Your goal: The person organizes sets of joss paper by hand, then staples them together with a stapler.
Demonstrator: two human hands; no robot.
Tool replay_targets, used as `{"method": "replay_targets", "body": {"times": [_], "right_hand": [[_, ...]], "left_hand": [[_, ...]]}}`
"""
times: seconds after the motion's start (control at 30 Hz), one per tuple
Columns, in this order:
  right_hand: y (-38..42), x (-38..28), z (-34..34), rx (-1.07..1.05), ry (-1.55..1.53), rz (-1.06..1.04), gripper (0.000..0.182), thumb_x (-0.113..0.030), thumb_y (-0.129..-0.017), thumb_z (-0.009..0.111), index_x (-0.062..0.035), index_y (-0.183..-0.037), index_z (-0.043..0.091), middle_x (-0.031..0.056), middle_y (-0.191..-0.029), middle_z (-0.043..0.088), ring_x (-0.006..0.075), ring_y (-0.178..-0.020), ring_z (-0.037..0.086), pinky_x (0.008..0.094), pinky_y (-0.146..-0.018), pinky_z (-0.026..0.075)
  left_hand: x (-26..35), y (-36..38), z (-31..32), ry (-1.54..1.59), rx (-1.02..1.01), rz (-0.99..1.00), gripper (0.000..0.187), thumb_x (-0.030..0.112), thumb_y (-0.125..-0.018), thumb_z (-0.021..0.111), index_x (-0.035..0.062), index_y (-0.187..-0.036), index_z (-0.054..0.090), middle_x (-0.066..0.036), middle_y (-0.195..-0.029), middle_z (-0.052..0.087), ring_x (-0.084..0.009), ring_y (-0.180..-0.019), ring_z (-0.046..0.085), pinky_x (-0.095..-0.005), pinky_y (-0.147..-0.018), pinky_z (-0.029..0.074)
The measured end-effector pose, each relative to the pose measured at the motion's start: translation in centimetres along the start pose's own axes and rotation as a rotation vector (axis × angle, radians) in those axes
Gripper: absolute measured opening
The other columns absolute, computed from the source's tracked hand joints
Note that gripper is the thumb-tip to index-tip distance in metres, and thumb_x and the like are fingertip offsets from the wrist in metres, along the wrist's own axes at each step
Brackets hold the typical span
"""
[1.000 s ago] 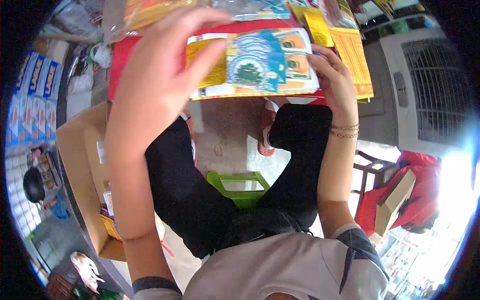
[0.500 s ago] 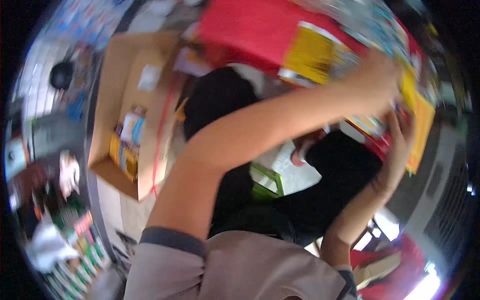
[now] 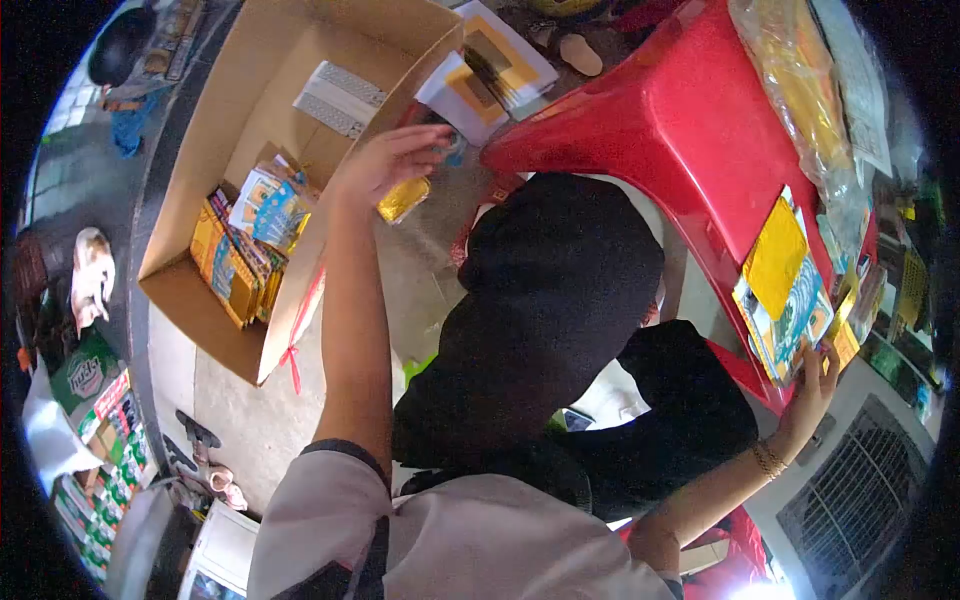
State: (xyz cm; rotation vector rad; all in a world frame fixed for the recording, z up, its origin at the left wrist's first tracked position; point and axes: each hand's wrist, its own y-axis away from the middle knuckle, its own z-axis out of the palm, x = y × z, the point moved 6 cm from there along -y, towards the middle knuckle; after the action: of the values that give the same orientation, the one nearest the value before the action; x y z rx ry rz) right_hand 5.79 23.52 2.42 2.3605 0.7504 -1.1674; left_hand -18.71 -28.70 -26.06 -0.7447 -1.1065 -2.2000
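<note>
My left hand (image 3: pixel 390 165) is raised beside the inner wall of a cardboard box (image 3: pixel 400 95), fingers stretched out and pointing right. Just below it shows a shiny yellow packet (image 3: pixel 405 200), outside the box; the hand does not grip it. Inside the box, yellow packets (image 3: pixel 230 265) stand in a row with blue-and-white printed packets (image 3: pixel 268 210) leaning on them. On the right, my right hand (image 3: pixel 815 375) has its fingers bent around the lower corner of a stack of yellow and blue printed packets (image 3: pixel 780 265) at the edge of a red plastic table (image 3: pixel 690 90).
Clear plastic bags (image 3: pixel 800 70) lie on the red table. White and brown papers (image 3: pixel 490 60) and a slipper (image 3: pixel 580 55) are on the floor behind the box. A white strip (image 3: pixel 340 98) sits inside the box. My black-clad knees (image 3: pixel 560 290) are between box and table.
My left hand has swung from the packets at the right across to the box on the left. My right hand stays by the packets at the table's edge. The view has turned left.
</note>
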Motion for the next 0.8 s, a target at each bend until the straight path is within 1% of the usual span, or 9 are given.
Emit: {"method": "replay_targets", "body": {"times": [0.13, 0.23, 0.33, 0.4, 0.47, 0.57, 0.67, 0.73, 0.8], "right_hand": [[0.7, -0.4, 0.9, 0.049, -0.014, -0.023, 0.033, -0.013, -0.092, 0.058, -0.0003, -0.121, 0.049, 0.0068, -0.099, 0.061, 0.0109, -0.090, 0.057, 0.0219, -0.079, 0.044], [0.2, 1.2, -0.2, 0.002, -0.085, -0.008, 0.035, -0.014, -0.093, 0.057, -0.0001, -0.123, 0.047, 0.0073, -0.099, 0.060, 0.0106, -0.089, 0.056, 0.0221, -0.079, 0.044], [1.3, 0.2, 1.3, 0.056, -0.113, -0.017, 0.036, -0.011, -0.092, 0.055, 0.0004, -0.124, 0.046, 0.0087, -0.101, 0.061, 0.0116, -0.094, 0.057, 0.0243, -0.082, 0.044], [1.2, 0.3, 1.3, 0.075, -0.138, -0.025, 0.036, -0.009, -0.090, 0.057, 0.0011, -0.123, 0.047, 0.0103, -0.106, 0.060, 0.0130, -0.097, 0.058, 0.0259, -0.085, 0.045], [0.9, 0.9, 1.1, 0.059, -0.150, -0.051, 0.037, -0.011, -0.089, 0.057, 0.0009, -0.123, 0.048, 0.0104, -0.106, 0.059, 0.0140, -0.096, 0.058, 0.0268, -0.086, 0.045], [1.3, 0.4, 1.5, 0.062, -0.116, -0.094, 0.036, -0.010, -0.089, 0.057, 0.0001, -0.123, 0.049, 0.0082, -0.107, 0.057, 0.0106, -0.095, 0.054, 0.0226, -0.084, 0.043], [1.4, 0.4, 1.8, 0.066, -0.173, -0.120, 0.035, -0.007, -0.089, 0.057, 0.0008, -0.123, 0.050, 0.0044, -0.094, 0.058, 0.0085, -0.083, 0.053, 0.0215, -0.078, 0.043], [1.5, 0.3, 1.7, 0.082, -0.197, -0.144, 0.036, -0.005, -0.089, 0.057, 0.0016, -0.124, 0.049, 0.0037, -0.091, 0.059, 0.0080, -0.083, 0.054, 0.0208, -0.078, 0.043], [1.5, 0.5, 1.8, 0.079, -0.217, -0.158, 0.037, -0.005, -0.089, 0.057, 0.0015, -0.124, 0.049, 0.0049, -0.093, 0.060, 0.0091, -0.085, 0.056, 0.0215, -0.079, 0.043]], "left_hand": [[-8.9, -8.9, -6.5, -0.178, 0.456, -0.054, 0.048, 0.025, -0.083, 0.067, 0.0011, -0.122, 0.055, -0.007, -0.104, 0.061, -0.0166, -0.093, 0.059, -0.0277, -0.081, 0.047], [-10.6, -16.6, -7.4, -0.310, 0.170, 0.336, 0.058, 0.024, -0.076, 0.074, 0.0003, -0.123, 0.052, -0.007, -0.105, 0.061, -0.0189, -0.093, 0.060, -0.0296, -0.078, 0.047], [-8.9, -16.9, -3.9, 0.550, 0.429, 0.154, 0.037, 0.010, -0.082, 0.066, -0.0005, -0.116, 0.057, -0.011, -0.115, 0.061, -0.0265, -0.103, 0.058, -0.0354, -0.092, 0.043], [-9.2, -17.5, -6.6, 0.235, 0.685, 0.388, 0.040, 0.010, -0.081, 0.068, -0.0033, -0.117, 0.056, -0.013, -0.116, 0.060, -0.0234, -0.104, 0.058, -0.0335, -0.094, 0.041], [-4.3, -10.9, -1.3, -0.272, 0.717, 0.361, 0.041, 0.012, -0.081, 0.069, -0.0037, -0.116, 0.056, -0.013, -0.115, 0.061, -0.0216, -0.105, 0.057, -0.0331, -0.092, 0.042], [-0.4, -4.7, 2.8, -0.378, 0.652, 0.734, 0.035, 0.015, -0.084, 0.069, -0.0015, -0.113, 0.057, -0.010, -0.103, 0.063, -0.0178, -0.096, 0.059, -0.0315, -0.086, 0.045], [7.8, 2.0, 11.1, -0.404, 0.613, 0.855, 0.028, 0.012, -0.086, 0.065, 0.0009, -0.111, 0.059, -0.008, -0.099, 0.065, -0.0175, -0.092, 0.061, -0.0313, -0.084, 0.046], [12.5, 5.4, 16.5, -0.641, 0.564, 1.103, 0.024, 0.008, -0.084, 0.064, 0.0026, -0.107, 0.063, -0.010, -0.101, 0.066, -0.0222, -0.092, 0.063, -0.0334, -0.084, 0.047], [16.4, 8.3, 22.1, -0.976, 0.459, 1.600, 0.033, 0.001, -0.075, 0.061, 0.0090, -0.106, 0.066, -0.008, -0.101, 0.066, -0.0268, -0.092, 0.062, -0.0368, -0.082, 0.048]]}}
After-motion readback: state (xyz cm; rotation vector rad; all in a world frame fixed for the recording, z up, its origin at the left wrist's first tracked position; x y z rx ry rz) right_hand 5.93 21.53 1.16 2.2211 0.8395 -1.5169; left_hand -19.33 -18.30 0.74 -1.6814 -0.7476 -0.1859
